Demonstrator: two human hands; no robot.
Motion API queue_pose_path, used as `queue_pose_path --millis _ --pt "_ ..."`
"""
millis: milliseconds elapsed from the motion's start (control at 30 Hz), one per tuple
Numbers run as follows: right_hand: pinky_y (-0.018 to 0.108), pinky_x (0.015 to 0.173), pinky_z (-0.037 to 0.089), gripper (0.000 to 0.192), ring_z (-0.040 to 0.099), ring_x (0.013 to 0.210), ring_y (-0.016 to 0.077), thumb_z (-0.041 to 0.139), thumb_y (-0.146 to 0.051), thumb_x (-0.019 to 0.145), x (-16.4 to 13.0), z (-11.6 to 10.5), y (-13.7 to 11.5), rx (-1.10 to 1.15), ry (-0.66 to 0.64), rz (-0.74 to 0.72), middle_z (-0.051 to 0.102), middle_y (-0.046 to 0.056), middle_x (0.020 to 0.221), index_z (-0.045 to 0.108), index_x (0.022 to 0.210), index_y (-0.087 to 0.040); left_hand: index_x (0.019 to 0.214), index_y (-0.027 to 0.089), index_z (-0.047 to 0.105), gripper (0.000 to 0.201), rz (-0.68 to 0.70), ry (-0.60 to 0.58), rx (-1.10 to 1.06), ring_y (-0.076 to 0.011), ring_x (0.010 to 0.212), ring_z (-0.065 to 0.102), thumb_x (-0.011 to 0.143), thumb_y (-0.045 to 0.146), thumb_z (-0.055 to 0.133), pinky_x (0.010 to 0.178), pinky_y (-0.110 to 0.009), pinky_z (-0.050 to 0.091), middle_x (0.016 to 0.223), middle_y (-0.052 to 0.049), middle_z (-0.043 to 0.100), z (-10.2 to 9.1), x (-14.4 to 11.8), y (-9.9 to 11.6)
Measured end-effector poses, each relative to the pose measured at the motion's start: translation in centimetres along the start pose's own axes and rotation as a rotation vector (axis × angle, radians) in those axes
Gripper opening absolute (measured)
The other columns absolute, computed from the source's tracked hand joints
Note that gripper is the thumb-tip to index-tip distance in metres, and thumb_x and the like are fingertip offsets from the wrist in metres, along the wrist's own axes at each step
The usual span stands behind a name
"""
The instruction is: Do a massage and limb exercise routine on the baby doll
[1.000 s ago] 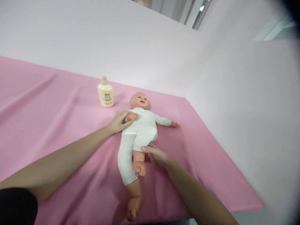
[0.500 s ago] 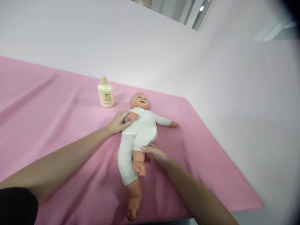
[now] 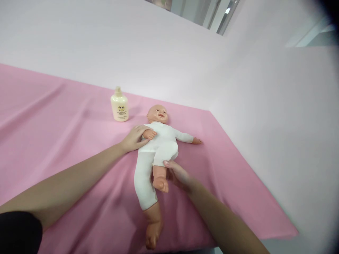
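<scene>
A baby doll in a white suit lies on its back, head away from me, on a pink cloth. My left hand is closed round the doll's arm at its side, just behind the doll's small hand; some of my fingers are hidden. One doll leg is bent at the knee, and my right hand grips its lower part near the trouser cuff, thumb on top and the other fingers underneath. The doll's other leg lies stretched towards me. Its other arm reaches out to the right.
A cream pump bottle with a dark printed label stands upright on the cloth, left of the doll's head. White walls rise behind and to the right of the cloth. The cloth's right edge slants towards me.
The bent doll leg has shifted slightly up and to the right, with my right hand on it. My left hand keeps its place on the doll's arm.
</scene>
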State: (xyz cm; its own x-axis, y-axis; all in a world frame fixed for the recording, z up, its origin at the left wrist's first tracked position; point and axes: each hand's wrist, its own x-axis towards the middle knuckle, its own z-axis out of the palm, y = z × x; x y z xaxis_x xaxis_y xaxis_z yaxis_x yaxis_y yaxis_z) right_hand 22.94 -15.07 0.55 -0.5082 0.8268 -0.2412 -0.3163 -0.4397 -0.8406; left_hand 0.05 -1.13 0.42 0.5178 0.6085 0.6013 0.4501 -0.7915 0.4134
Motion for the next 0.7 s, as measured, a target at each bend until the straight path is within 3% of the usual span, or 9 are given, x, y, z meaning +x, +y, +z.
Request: queue_pose_path --millis 200,367,567,700 --pt "0.03 0.068 0.05 0.037 0.059 0.07 0.0179 0.079 -0.054 0.072 0.9 -0.6 -0.3 0.112 0.179 -0.079 0.067 0.003 0.076 0.071 0.088 -0.02 0.123 0.019 0.059 0.041 0.06 -0.066 0.038 -0.0304 0.116 0.063 0.09 0.042 0.055 0.105 -0.049 0.045 0.122 -0.012 0.071 -0.2 -0.2 0.2" --pt "0.031 0.059 0.045 0.034 0.051 0.059 0.0171 0.072 -0.055 0.078 1.2 -0.9 -0.5 0.107 0.133 -0.084 0.06 0.003 0.062 0.065 0.072 -0.023 0.126 0.019 0.059 0.044 0.114 -0.096 0.039 -0.0319 0.12 0.061 0.089 0.041 0.054 0.108 -0.051 0.043 0.126 -0.014 0.069 -0.2 -0.2 0.4" --pt "0.03 0.062 0.048 0.037 0.056 0.064 0.017 0.077 -0.056 0.073 1.0 -0.6 -0.5 0.098 0.151 -0.064 0.065 0.004 0.071 0.069 0.079 -0.021 0.121 0.019 0.061 0.04 0.035 -0.049 0.008 -0.0309 0.115 0.064 0.09 0.042 0.056 0.106 -0.05 0.046 0.121 -0.013 0.071 0.1 -0.1 0.3" --pt "0.032 0.066 0.048 0.042 0.058 0.068 0.0185 0.076 -0.059 0.072 0.6 -0.3 -0.4 0.063 0.089 -0.028 0.067 0.005 0.074 0.07 0.082 -0.019 0.117 0.019 0.063 0.036 -0.01 0.012 -0.037 -0.0285 0.111 0.067 0.094 0.044 0.054 0.104 -0.046 0.048 0.118 -0.012 0.073 0.2 0.1 0.2"
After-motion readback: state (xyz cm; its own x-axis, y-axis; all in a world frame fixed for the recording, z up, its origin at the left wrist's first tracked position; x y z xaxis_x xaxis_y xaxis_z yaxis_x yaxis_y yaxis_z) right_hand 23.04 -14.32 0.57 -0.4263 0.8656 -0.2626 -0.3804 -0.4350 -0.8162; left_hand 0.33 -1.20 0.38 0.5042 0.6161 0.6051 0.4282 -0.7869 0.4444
